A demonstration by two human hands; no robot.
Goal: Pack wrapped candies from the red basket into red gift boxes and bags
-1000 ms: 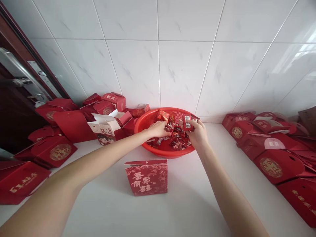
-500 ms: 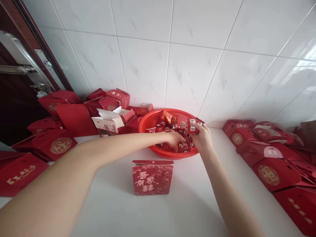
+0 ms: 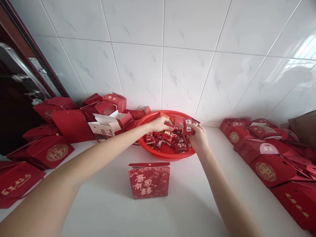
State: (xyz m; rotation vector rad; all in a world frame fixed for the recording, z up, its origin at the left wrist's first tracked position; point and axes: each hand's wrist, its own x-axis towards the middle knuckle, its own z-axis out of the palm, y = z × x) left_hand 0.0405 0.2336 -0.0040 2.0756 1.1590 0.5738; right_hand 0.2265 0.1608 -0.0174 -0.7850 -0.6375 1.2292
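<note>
A red plastic basket [image 3: 158,154] with a perforated wall holds several wrapped candies [image 3: 181,146]. Above its right side, my right hand [image 3: 200,138] is closed around a few small red packets, the front candy packet [image 3: 188,126] showing a white label with dark characters. My left hand [image 3: 159,124] hovers over the basket's middle, fingers bent downward and together; whatever is between the fingertips is too small to make out. In front of the basket a red paper gift box [image 3: 149,181] with white characters stands upright on the white table [image 3: 111,210].
Red gift boxes [image 3: 58,153] are piled on the left, among them an opened box with white flaps [image 3: 105,123]. More red boxes [image 3: 265,169] line the right side. Behind the basket rises a tiled wall [image 3: 138,75]; a dark door [image 3: 12,98] is at far left.
My left hand has lifted out of the candies and moved up and slightly left. My right hand keeps hold of its packets. The view has shifted a little.
</note>
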